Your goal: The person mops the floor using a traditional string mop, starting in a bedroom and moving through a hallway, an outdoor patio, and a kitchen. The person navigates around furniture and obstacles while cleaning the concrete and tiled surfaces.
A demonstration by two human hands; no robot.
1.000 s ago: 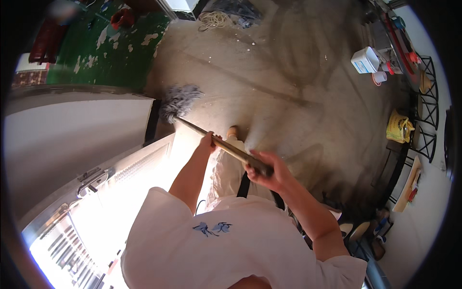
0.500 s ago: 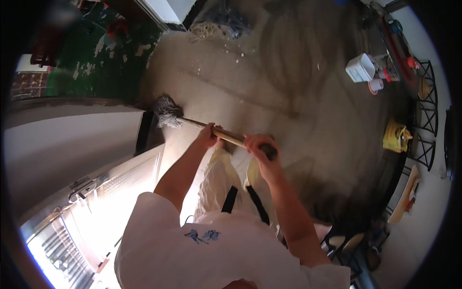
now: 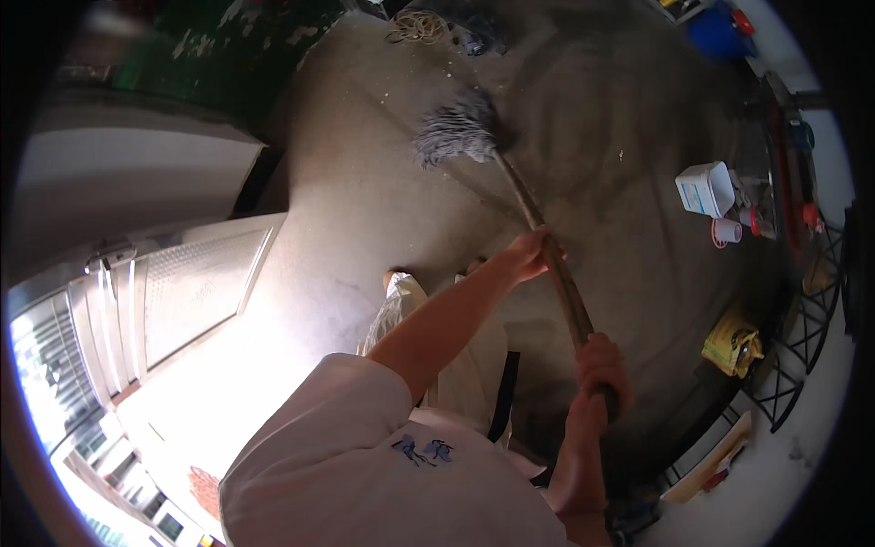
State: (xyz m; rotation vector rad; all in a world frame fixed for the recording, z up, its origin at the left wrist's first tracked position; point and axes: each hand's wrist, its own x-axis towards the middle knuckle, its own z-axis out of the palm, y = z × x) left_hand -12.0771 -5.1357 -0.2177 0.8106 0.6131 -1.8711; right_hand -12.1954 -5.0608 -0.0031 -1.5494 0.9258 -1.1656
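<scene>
Two hands on one mop handle [image 3: 547, 264], mop head [image 3: 456, 135] down on the concrete floor [image 3: 365, 210] at the far end. Left of the handle: pale door [image 3: 196, 287], sunlit. On the handle, upper grip: left hand [image 3: 529, 255], fingers curled round the shaft. Lower grip, at the near end: right hand [image 3: 597, 365], fist wrapped tight. Right of the handle: white tub [image 3: 706, 189] and yellow bag [image 3: 734, 342] near the railing. Best done with strands pressed flat, long overlapping strokes, upper grip steering, lower grip pushing, well short of the tub.
</scene>
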